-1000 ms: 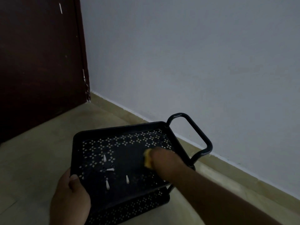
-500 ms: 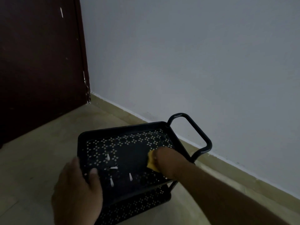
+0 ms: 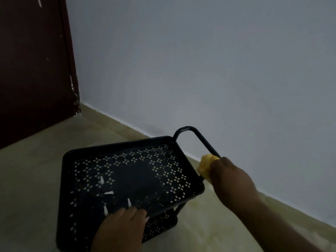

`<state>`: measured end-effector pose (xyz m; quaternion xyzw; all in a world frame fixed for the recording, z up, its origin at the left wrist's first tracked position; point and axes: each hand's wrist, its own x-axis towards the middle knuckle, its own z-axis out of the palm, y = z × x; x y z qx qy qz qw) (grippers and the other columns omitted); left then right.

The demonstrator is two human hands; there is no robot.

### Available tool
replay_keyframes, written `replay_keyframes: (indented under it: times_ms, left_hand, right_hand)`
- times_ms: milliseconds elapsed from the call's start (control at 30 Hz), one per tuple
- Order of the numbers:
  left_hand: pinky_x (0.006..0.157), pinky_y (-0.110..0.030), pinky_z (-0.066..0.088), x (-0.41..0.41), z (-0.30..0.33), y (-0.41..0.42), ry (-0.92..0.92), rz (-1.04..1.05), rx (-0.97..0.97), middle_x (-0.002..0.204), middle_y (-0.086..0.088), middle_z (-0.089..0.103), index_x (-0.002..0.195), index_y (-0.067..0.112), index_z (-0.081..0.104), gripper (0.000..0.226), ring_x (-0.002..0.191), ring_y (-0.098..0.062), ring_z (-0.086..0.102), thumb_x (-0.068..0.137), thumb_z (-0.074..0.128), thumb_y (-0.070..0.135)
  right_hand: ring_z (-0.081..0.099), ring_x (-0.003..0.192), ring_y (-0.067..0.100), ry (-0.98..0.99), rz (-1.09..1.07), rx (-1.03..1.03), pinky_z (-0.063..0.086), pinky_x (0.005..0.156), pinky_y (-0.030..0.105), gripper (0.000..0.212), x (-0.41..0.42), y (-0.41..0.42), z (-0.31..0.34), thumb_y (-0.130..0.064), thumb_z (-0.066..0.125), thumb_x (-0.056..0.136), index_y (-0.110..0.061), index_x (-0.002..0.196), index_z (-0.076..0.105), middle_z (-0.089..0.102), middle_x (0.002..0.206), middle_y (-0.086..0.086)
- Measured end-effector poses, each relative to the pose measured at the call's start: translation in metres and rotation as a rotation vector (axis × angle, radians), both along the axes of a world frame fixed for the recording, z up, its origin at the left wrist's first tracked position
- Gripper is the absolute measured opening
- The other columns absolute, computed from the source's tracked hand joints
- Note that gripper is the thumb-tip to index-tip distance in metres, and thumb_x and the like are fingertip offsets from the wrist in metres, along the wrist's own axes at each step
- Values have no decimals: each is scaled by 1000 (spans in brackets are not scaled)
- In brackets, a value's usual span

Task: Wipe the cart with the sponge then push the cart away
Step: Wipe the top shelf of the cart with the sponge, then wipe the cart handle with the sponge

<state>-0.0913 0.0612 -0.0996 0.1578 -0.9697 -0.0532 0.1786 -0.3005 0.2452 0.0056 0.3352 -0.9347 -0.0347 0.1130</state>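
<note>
Sponge seemingly against cart handle.

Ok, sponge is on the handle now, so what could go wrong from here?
The cart stands close to the wall; hard strokes from the right hand with the sponge on the handle could knock it against the wall. Only the left hand on the near rim steadies it, so it may roll or tip.

Yellow sponge against black cart handle
</note>
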Motion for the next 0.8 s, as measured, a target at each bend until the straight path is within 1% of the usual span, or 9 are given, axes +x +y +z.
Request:
replay_keyframes:
  times_ms: [100,200,267,333,433,500,600,700,800]
  left_hand:
    - [70,-43,37,-4,-6,-3,88,27,-98,51,8,52,56,27,61,23,42,-18,51,72,50,39]
    - [75,-42,36,-6,-20,-6,125,34,-170,50,8,53,56,28,62,31,41,-17,50,81,46,38]
    - [82,-49,38,-6,-29,-8,108,40,-204,50,7,53,55,28,59,33,41,-18,49,83,46,37]
    - [91,-58,36,-4,-30,-10,61,32,-222,51,5,53,55,27,57,22,43,-20,51,76,58,36]
    - [96,-59,33,-5,-26,-8,43,20,-215,51,3,55,53,26,54,20,46,-22,57,67,67,31]
    - [93,-57,34,-7,-21,-6,53,18,-183,51,5,56,52,27,56,19,46,-20,57,69,59,34]
    - [89,-54,35,-10,-21,-6,78,9,-139,49,10,52,51,28,56,21,44,-18,54,69,53,37]
    - [86,-58,41,-12,-20,-8,114,-8,-126,53,8,52,55,28,55,16,51,-19,53,66,53,40]
    - [90,-60,35,-15,-22,-8,183,-11,-123,49,10,48,53,29,48,17,45,-17,50,65,52,40]
  right_hand:
    - [60,63,18,-12,-81,-91,53,55,33,9,5,1,-8,-16,56,88,-24,84,53,52,85,-4]
    - [52,54,16,-10,-248,-245,49,50,32,14,-13,12,-6,-18,52,91,-20,77,54,52,77,-1]
    - [52,53,13,-121,-224,-371,42,47,27,25,-20,12,-6,-17,51,91,-20,67,52,54,70,-2]
    - [56,59,12,-168,-149,-432,39,51,25,27,-18,3,-8,-21,48,94,-23,67,52,54,71,-6]
    - [57,68,17,-102,-184,-379,50,60,33,19,-28,-8,-11,-26,42,98,-20,86,55,52,85,-2]
    - [59,70,21,-72,-232,-294,52,62,35,14,-49,-17,-3,-22,44,96,-16,91,57,55,87,2]
    - [62,74,24,-91,-259,-159,49,61,32,15,-83,-42,11,-20,43,95,-12,96,56,62,85,7]
    - [65,78,27,-113,-168,-91,54,67,36,16,-106,-70,19,-21,43,97,-12,106,52,66,89,8]
    - [64,81,25,-125,-61,-41,55,71,38,16,-125,-87,25,-25,44,96,-18,109,52,66,94,6]
